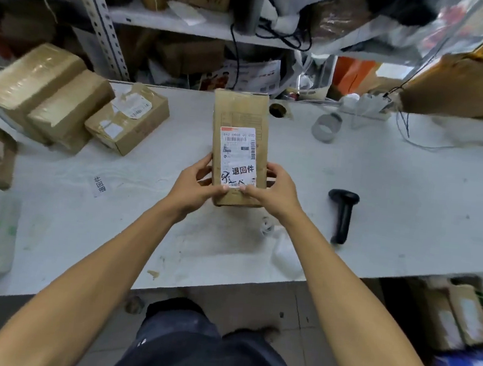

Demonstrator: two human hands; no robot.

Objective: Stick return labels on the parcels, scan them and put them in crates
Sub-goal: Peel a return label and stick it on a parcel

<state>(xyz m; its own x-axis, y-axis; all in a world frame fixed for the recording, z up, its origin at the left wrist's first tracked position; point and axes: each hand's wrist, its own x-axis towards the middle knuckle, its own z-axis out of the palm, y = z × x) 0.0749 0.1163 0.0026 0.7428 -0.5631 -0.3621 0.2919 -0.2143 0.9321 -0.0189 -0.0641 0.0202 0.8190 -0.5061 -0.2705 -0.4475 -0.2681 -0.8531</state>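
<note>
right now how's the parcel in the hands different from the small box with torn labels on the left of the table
The held parcel is long and narrow, gripped by the left hand and right hand; the small box is squatter and lies untouched on the table. The held parcel's label is flat and whole with bold return characters; the small box's labels look torn and crumpled. Both are brown cardboard.

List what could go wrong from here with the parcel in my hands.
1. Both thumbs press the white return label at its lower edge only; its upper part may stay loose or crease.
2. The left hand and right hand hold the tall brown cardboard parcel, so reaching for the black handheld scanner leaves a one-handed grip that may slip.
</note>
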